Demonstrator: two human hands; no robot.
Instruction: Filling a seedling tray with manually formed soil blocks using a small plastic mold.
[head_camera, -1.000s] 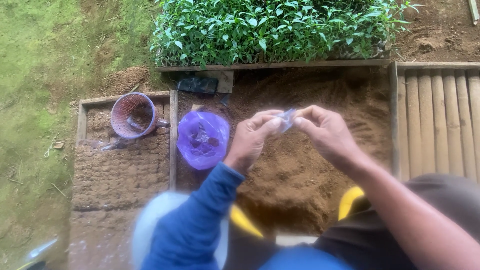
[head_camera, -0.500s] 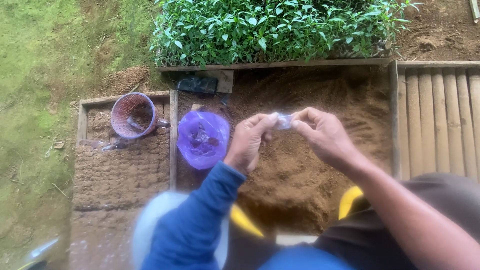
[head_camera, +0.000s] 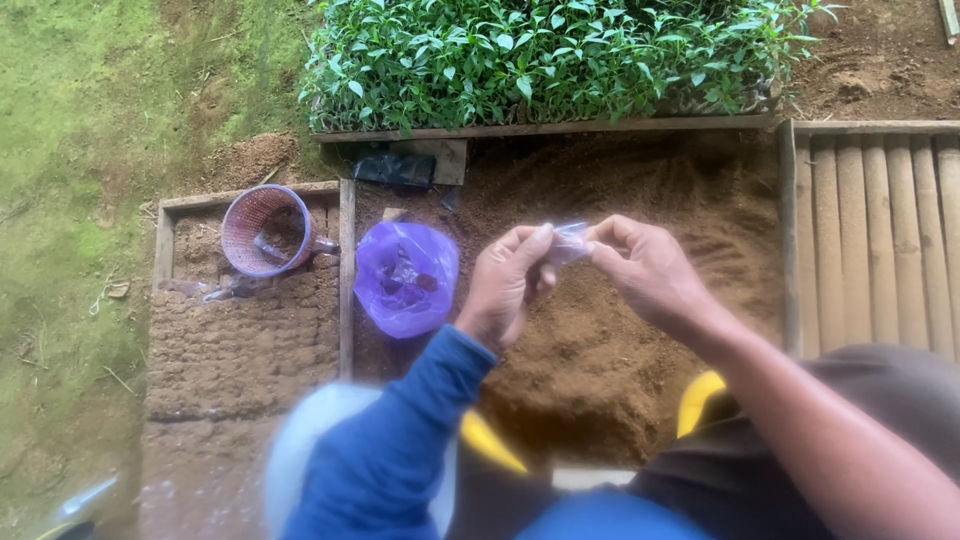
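My left hand (head_camera: 507, 283) and my right hand (head_camera: 645, 272) meet above a bed of loose brown soil (head_camera: 610, 360). Both pinch a small clear plastic bag (head_camera: 569, 241) between thumbs and fingertips. The left arm wears a blue sleeve; the right arm is bare below a brown sleeve. A purple plastic bag (head_camera: 404, 277) lies open on the soil just left of my left hand, with dark bits inside it.
A purple mesh cup (head_camera: 268, 230) lies in a wooden frame (head_camera: 346, 270) over rows of packed soil blocks. Dense green seedlings (head_camera: 540, 55) fill the tray behind. A slatted bamboo panel (head_camera: 880, 230) stands at right. Grass covers the left side.
The hands have shifted slightly lower and closer together on the clear bag, which looks more bunched between the fingers. Nothing else has moved.
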